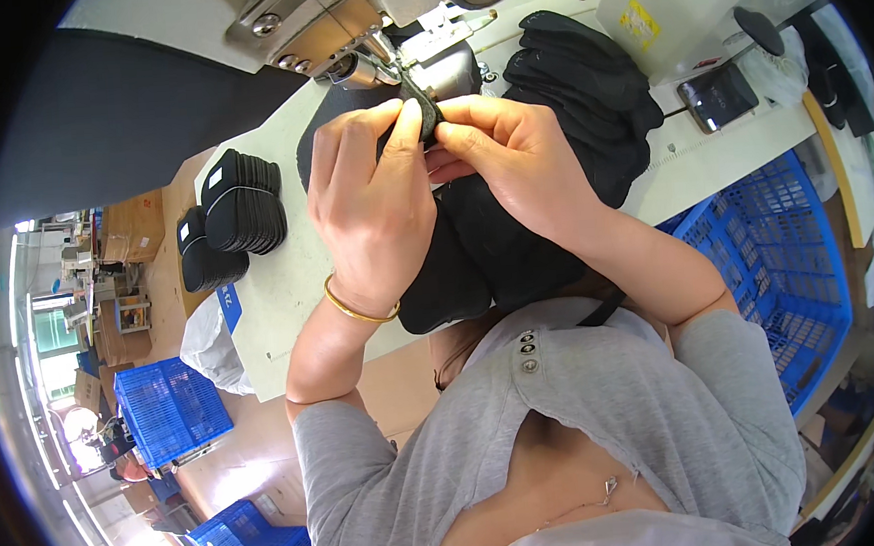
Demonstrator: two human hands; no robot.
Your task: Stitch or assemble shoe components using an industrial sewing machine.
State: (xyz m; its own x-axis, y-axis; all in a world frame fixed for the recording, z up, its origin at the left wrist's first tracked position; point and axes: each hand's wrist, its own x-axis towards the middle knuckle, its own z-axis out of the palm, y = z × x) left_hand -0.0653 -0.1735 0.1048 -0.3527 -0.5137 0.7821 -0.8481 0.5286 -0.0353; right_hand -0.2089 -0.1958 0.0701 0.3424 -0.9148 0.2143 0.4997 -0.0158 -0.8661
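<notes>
A piece of black padded fabric is pinched between my two hands, its edge up at the needle area of the sewing machine. My left hand, with a gold bangle at the wrist, has thumb and forefinger closed on the fabric's left side. From the other side, my right hand grips the same piece with thumb and fingers. Below the hands, black fabric pieces hang over the table's near edge. Some of the held piece is hidden behind my fingers.
A heap of black pieces lies right of the machine. Banded stacks of black pieces stand at the left on the white table. A blue crate is at the right; another blue crate stands on the floor, left.
</notes>
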